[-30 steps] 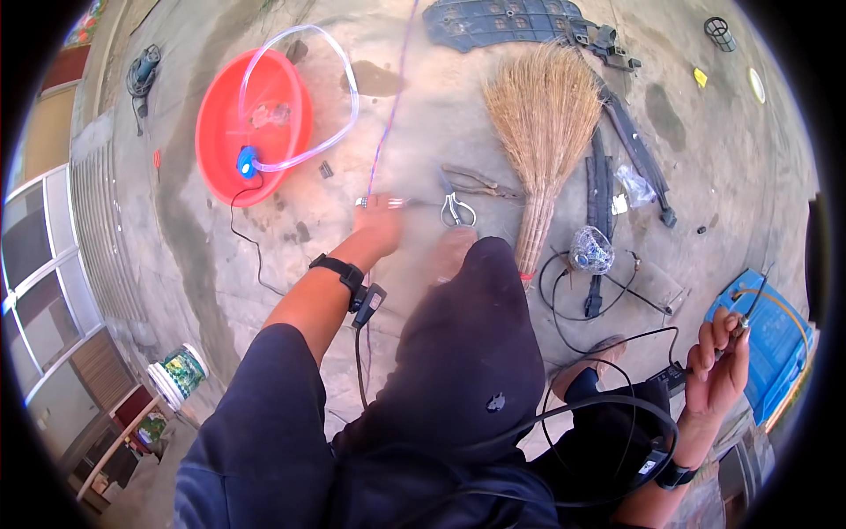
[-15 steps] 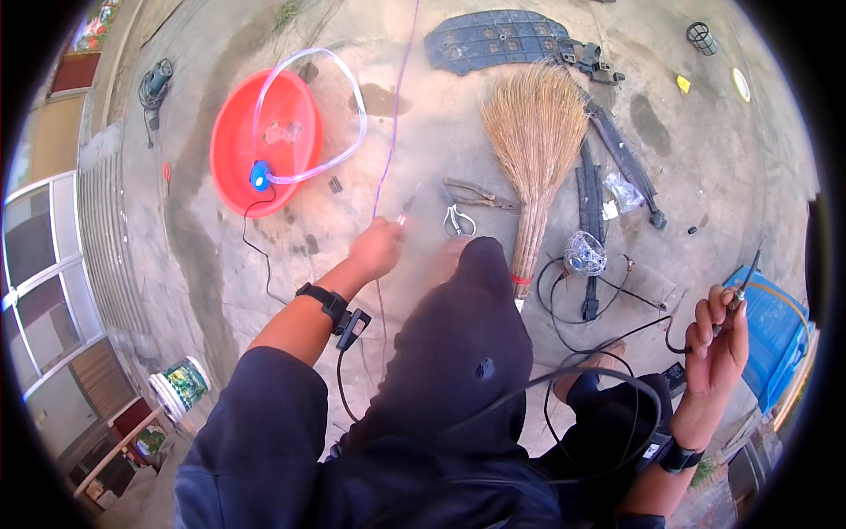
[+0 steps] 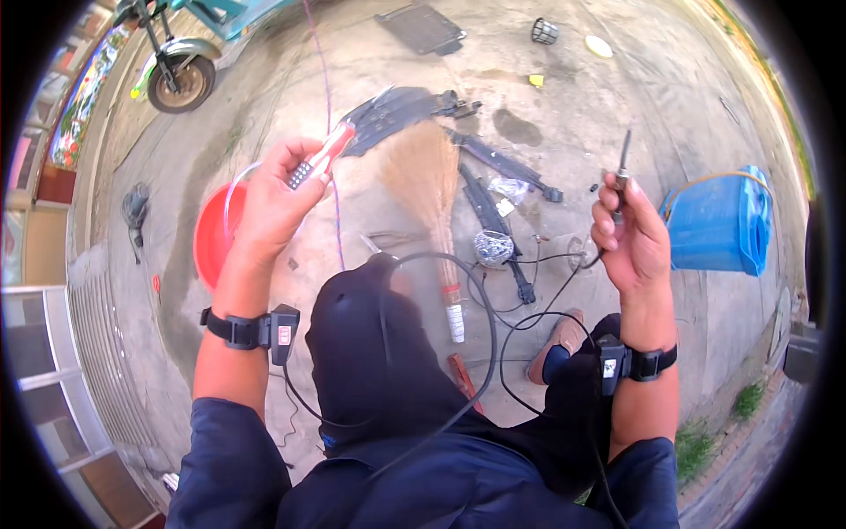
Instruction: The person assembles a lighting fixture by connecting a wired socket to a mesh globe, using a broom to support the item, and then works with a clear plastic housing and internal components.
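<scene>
My left hand [image 3: 286, 189] is closed round a screwdriver [image 3: 328, 152] with a red-and-white handle, raised above the ground. Its thin metal shaft points up and to the right and is blurred. On the right, my right hand [image 3: 633, 225] pinches a slim grey rod [image 3: 627, 150] with a metal collar, held nearly upright. From the lower end of that rod a black hose or cable [image 3: 592, 262] runs down and loops in front of me. Under and beside my left forearm lies a red basin [image 3: 211, 242], partly hidden, with a clear tube.
A straw broom [image 3: 427, 181] lies ahead of me, near black plastic parts [image 3: 388, 119] and a ball of silvery wire [image 3: 493, 249]. At the right stands a blue bucket [image 3: 721, 220]. A three-wheeler's wheel [image 3: 181, 84] is at far left.
My left hand has picked the screwdriver up off the ground and raised it. My right hand has moved inward and up with the rod. The view has shifted, showing more of the yard ahead.
</scene>
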Demonstrator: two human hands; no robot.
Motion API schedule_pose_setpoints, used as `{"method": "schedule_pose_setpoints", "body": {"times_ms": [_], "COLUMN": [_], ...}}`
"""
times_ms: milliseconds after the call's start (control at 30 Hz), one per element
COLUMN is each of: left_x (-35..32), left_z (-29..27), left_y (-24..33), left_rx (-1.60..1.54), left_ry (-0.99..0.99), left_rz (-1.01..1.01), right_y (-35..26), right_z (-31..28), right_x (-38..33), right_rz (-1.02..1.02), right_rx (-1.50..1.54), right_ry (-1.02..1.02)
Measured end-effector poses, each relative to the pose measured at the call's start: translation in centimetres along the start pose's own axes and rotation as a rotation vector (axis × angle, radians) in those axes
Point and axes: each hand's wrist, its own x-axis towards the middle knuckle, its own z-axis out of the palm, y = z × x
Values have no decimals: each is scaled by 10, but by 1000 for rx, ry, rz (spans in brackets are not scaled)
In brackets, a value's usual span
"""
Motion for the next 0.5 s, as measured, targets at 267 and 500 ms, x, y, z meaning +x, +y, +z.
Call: {"method": "schedule_pose_setpoints", "body": {"times_ms": [267, 500], "left_x": [-4, 3], "left_z": [117, 179], "left_y": [146, 122], "left_rx": [205, 112], "left_ry": [-351, -359], "left_rz": [565, 746], "right_y": [-38, -53], "right_z": [-26, -50], "right_x": [-24, -39], "right_rz": [-296, -357], "right_rx": [37, 39], "right_ry": [23, 94]}}
